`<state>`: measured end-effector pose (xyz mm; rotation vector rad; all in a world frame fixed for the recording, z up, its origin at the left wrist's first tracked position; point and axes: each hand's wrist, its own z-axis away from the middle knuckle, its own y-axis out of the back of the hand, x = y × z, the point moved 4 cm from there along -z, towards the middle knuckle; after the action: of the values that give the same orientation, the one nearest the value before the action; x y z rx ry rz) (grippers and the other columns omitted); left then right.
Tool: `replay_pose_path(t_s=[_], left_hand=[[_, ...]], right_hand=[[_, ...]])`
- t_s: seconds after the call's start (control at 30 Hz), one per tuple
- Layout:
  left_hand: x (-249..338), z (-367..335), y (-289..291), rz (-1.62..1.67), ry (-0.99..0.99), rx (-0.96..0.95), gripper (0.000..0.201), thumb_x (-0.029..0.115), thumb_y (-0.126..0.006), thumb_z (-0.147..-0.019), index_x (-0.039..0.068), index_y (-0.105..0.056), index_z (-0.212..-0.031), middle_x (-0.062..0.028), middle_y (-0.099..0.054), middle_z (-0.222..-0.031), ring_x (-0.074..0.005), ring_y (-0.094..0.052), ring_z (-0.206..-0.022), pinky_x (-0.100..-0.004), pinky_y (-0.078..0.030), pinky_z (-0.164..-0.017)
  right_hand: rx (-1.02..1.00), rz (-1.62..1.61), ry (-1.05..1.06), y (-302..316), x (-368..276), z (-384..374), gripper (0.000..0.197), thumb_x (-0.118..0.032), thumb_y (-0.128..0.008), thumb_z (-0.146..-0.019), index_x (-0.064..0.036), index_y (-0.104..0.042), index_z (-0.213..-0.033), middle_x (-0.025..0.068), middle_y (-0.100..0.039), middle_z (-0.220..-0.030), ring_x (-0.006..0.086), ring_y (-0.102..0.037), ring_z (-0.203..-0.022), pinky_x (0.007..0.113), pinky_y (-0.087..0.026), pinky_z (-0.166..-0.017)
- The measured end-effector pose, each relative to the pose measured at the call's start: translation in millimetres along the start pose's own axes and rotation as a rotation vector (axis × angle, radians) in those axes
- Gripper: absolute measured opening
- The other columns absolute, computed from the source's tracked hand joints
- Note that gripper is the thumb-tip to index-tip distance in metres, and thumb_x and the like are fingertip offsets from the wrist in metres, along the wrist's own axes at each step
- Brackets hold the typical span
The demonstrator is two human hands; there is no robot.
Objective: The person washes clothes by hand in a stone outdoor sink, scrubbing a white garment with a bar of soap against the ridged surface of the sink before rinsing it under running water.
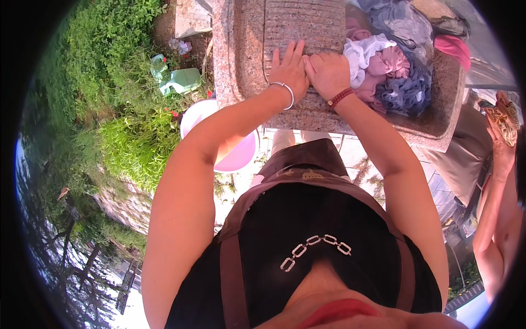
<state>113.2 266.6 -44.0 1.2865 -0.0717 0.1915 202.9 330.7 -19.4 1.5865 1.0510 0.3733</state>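
A speckled stone laundry sink [233, 60] stands before me, with a ribbed washboard [304, 22] on its left part. My left hand [290, 74] lies on the ribs, its fingers stretched out and holding nothing. Right beside it, my right hand [330, 75] rests on the board with fingers curled in, its thumb close against the left hand. Whatever is under those curled fingers is hidden. At that hand's right edge begins a heap of laundry in the basin: a white cloth [368, 52], a pink cloth [390, 63] and a crumpled blue-grey cloth [405, 92].
Below the sink's left side stands a pink and white tub [241, 151]. A green plastic container [183, 80] lies among plants at the left. On the right, another person's hand [501, 145] holds a brownish bundle [504, 118]. A bright pink cloth [453, 50] hangs over the sink's far right rim.
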Motion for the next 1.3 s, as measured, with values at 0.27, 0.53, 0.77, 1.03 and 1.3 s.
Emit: replay_pose_path(t_s=[0.27, 0.53, 0.77, 1.03, 1.3], left_hand=[[-20.2, -70.6, 10.9, -0.024, 0.038, 0.332, 0.060, 0.032, -0.042, -0.092, 0.004, -0.030, -0.144, -0.0162, -0.017, -0.155, -0.0321, -0.009, -0.145, -0.0568, -0.010, -0.113], [6.9, 0.0, 3.4, -0.071, -0.013, -0.052, 0.057, 0.029, -0.035, -0.094, 0.006, -0.029, -0.146, -0.0112, -0.013, -0.157, -0.0294, -0.010, -0.145, -0.0569, -0.010, -0.113], [-8.6, -42.3, 10.9, -0.050, 0.017, 0.267, 0.054, 0.032, -0.036, -0.095, 0.007, -0.035, -0.143, -0.0110, -0.018, -0.156, -0.0287, -0.013, -0.144, -0.0561, -0.010, -0.114], [-23.9, -72.5, 9.7, 0.294, 0.094, 0.308, 0.049, 0.038, -0.037, -0.096, 0.007, -0.044, -0.134, -0.0137, -0.025, -0.153, -0.0314, -0.019, -0.142, -0.0494, -0.013, -0.115], [18.8, -11.1, 24.5, 1.880, -0.034, 0.105, 0.064, 0.010, -0.072, -0.083, -0.006, -0.029, -0.127, -0.0196, -0.056, -0.124, -0.0237, -0.056, -0.112, -0.0350, -0.047, -0.093]], right_hand=[[0.009, 0.115, -0.243, -40.3, 44.3, -77.6, 0.034, -0.032, -0.054, -0.089, -0.0090, -0.064, -0.065, 0.0121, -0.064, -0.063, 0.0295, -0.063, -0.060, 0.044, -0.048, -0.058], [-0.075, -0.004, 0.011, -13.0, 5.7, -6.9, 0.029, -0.031, -0.058, -0.086, -0.0113, -0.062, -0.065, 0.0100, -0.064, -0.062, 0.0272, -0.062, -0.059, 0.042, -0.046, -0.061], [-0.049, 0.069, -0.125, -26.8, 33.6, -52.3, 0.032, -0.034, -0.055, -0.090, -0.0088, -0.062, -0.073, 0.0125, -0.065, -0.069, 0.0297, -0.063, -0.064, 0.042, -0.048, -0.061], [-0.037, -0.070, -0.410, -35.2, 53.1, -63.2, 0.043, -0.042, -0.049, -0.093, -0.0031, -0.065, -0.083, 0.0203, -0.065, -0.077, 0.0305, -0.066, -0.074, 0.041, -0.050, -0.065], [0.176, -1.361, -0.962, 35.9, 68.9, -9.7, 0.045, -0.044, -0.062, -0.090, -0.0062, -0.057, -0.067, -0.0014, -0.048, -0.061, 0.0077, -0.043, -0.056, 0.027, -0.036, -0.051]])
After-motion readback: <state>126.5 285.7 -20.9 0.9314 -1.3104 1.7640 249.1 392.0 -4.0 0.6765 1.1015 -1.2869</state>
